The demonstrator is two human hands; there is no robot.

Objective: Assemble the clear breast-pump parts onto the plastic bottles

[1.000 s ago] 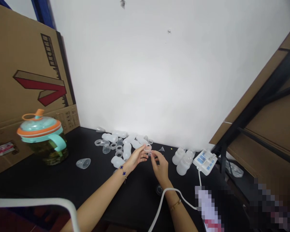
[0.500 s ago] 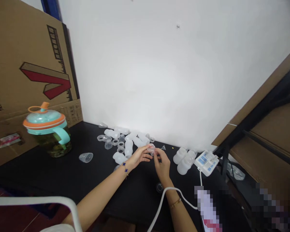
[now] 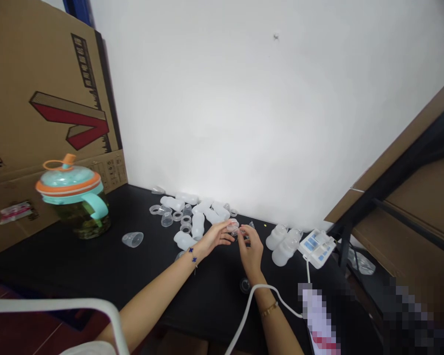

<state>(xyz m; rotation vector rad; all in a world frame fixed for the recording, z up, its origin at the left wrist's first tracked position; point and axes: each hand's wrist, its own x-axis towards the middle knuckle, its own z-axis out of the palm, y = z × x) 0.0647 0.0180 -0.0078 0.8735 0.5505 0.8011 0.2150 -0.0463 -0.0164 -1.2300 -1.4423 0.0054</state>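
Note:
My left hand holds a translucent bottle collar ring between thumb and fingers, above the black table. Close on its right, my right hand has thumb and fingertips pinched together at the ring's edge. What those fingertips hold, if anything, is too small to make out. Behind and left of my hands lie several white bottle bodies, loose collar rings and clear domed caps. A small clear nipple lies just behind my right hand. Below my right wrist is a small round clear piece.
Assembled bottles stand at right beside a white power strip with a white cable. A clear cap lies left, near a lidded jug. A cardboard box stands at left; a white wall closes the back.
My right fingertips have drawn slightly right, away from the collar ring. My left hand keeps the ring almost in place. The view has shifted slightly.

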